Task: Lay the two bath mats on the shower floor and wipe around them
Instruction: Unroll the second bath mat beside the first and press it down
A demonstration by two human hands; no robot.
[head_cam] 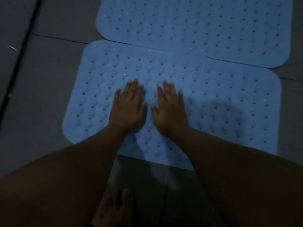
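two blue perforated bath mats lie flat on the dark tiled shower floor (pixel 41 95), long axes running left to right and slightly tilted, the near mat (pixel 221 99) touching the far mat (pixel 196 22) along their long edges. the left hand (pixel 127 108) and right hand (pixel 170 110) press side by side on the near mat's middle, fingers spread flat, gripping nothing.

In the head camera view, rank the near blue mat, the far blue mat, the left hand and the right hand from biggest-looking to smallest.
1. Near blue mat, shown almost whole.
2. Far blue mat, cut off at the top of the frame, so its true rank is unsure.
3. Left hand and right hand look alike; no ranking.
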